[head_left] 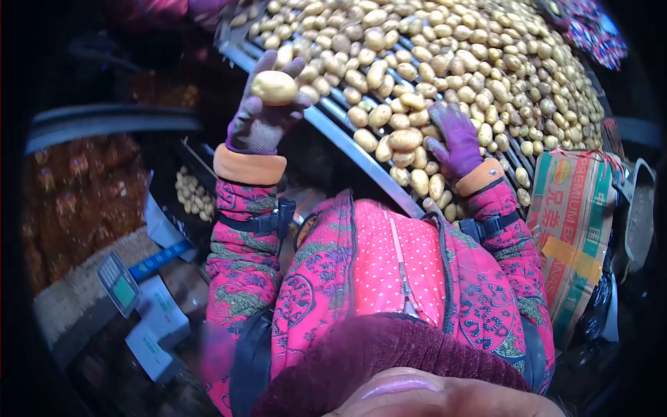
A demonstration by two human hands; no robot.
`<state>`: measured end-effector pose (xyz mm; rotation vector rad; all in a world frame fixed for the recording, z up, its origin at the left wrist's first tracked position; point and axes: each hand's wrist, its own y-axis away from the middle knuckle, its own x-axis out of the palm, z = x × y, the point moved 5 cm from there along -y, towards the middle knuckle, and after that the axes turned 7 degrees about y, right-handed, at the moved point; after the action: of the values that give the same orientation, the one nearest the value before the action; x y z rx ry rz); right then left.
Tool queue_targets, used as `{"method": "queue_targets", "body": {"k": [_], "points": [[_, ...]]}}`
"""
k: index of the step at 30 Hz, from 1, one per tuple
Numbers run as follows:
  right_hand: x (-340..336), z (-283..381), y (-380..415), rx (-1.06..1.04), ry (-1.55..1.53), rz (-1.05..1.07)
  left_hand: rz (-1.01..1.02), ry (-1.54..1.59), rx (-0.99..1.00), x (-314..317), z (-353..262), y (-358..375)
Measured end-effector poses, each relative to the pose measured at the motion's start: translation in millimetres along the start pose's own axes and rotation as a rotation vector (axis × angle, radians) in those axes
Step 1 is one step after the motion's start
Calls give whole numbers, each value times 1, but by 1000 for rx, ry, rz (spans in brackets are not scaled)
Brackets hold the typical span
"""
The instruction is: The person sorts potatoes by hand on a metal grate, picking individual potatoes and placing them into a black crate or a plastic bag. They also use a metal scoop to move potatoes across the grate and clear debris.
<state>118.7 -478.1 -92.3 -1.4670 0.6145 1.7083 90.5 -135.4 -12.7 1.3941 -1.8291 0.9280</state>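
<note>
My left hand (267, 115), in a purple and grey glove, is raised at the left edge of the sorting rack. It holds a single pale yellow potato (274, 87), its fingers curled around the sides. My right hand (456, 140), gloved in purple, lies palm down on the heap of potatoes (479, 62), with its fingers stretched out and touching some of them. Beneath the potatoes run the dark slats of a metal rack (333, 122), showing in gaps near the left edge.
A cardboard banana box (573, 240) stands right of the rack. At left, more potatoes (194, 194) lie in a dark container near a scale display (119, 283) and white boxes (158, 313). Parts of other people's clothing (590, 31) show at the far edges.
</note>
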Motion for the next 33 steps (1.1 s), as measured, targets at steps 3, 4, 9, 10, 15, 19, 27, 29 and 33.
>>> {"method": "queue_targets", "body": {"k": [3, 4, 9, 10, 15, 19, 27, 29, 33], "points": [[3, 1, 0, -37, -30, -47, -349, -49, 95, -26, -21, 61], [4, 2, -1, -70, -35, -70, -334, -74, 101, -29, -29, 82], [6, 7, -2, -96, 5, -76, -802, -258, 284, -73, -40, 220], [8, 8, -2, -91, 36, -82, -707, -169, 185, -87, -35, 245], [15, 4, -3, -91, 55, -37, -1118, -35, 112, -114, 3, 324], [14, 5, -3, -79, 70, -28, -1178, -65, 117, -123, 11, 330], [13, 4, -1, -74, 97, -42, -1183, -51, 167, -126, -1, 324], [13, 4, -1, -48, 89, -20, -1190, -82, 175, -130, -6, 320], [11, 6, -1, -28, 88, -1, -1219, -168, 181, -144, -21, 315]]}}
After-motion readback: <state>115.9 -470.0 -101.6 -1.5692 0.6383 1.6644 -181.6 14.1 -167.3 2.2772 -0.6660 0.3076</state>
